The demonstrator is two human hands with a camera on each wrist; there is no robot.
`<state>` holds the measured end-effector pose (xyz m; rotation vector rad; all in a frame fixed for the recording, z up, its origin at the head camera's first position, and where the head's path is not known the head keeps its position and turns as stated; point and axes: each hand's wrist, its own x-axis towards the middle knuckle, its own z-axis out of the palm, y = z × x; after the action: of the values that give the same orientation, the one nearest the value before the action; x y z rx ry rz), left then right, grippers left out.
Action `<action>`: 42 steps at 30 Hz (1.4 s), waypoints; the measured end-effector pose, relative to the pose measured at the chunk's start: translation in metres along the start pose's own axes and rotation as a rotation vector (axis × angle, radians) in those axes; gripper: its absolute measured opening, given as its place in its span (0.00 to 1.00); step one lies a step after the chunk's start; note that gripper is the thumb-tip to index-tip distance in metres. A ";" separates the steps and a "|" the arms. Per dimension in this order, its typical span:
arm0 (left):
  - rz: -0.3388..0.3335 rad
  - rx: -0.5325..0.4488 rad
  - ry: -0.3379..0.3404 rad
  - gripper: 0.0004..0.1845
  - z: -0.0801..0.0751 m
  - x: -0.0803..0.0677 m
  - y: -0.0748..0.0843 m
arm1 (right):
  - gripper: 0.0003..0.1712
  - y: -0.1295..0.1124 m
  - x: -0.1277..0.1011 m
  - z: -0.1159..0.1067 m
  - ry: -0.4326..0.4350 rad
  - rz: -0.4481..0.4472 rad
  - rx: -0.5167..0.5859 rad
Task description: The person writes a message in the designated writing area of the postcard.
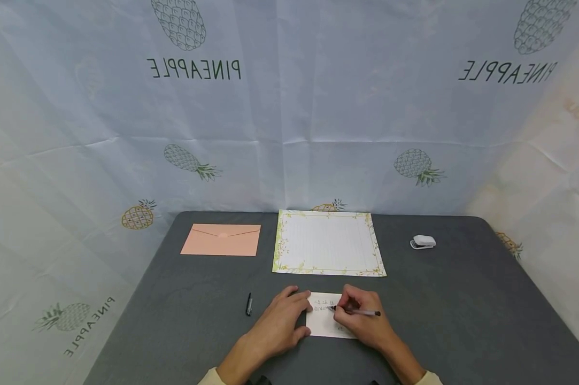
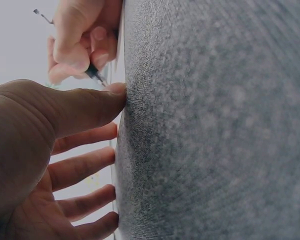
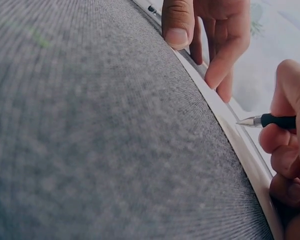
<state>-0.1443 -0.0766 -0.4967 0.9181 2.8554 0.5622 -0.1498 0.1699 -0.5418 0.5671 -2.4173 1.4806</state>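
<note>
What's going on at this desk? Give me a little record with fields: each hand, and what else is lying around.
left hand: fingers straight, pressing the small white card flat at its left edge
right hand: holds a pen, tip on the card
card: some writing near its top
pen cap: lies left of the left hand
far side: peach envelope, bordered lined letter sheet, small white stapler-like thing
surface: grey table
</note>
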 end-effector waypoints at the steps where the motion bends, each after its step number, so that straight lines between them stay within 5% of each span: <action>1: 0.001 0.000 0.001 0.19 0.000 0.000 0.000 | 0.24 0.000 0.000 0.000 -0.003 0.004 -0.001; 8: -0.003 -0.008 0.005 0.18 0.000 -0.001 0.000 | 0.23 0.000 0.000 0.000 -0.011 -0.001 -0.044; 15: -0.006 -0.003 0.004 0.18 0.000 -0.001 0.000 | 0.25 0.003 0.000 -0.001 0.024 -0.016 0.035; 28: 0.002 -0.005 0.006 0.18 0.000 -0.002 0.000 | 0.24 0.000 -0.001 -0.001 -0.037 -0.002 0.009; 42: 0.003 0.004 -0.002 0.18 -0.001 -0.001 0.000 | 0.25 0.001 0.000 0.000 0.057 -0.028 0.013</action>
<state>-0.1441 -0.0776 -0.4964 0.9229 2.8549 0.5553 -0.1501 0.1705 -0.5433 0.5520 -2.3493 1.4814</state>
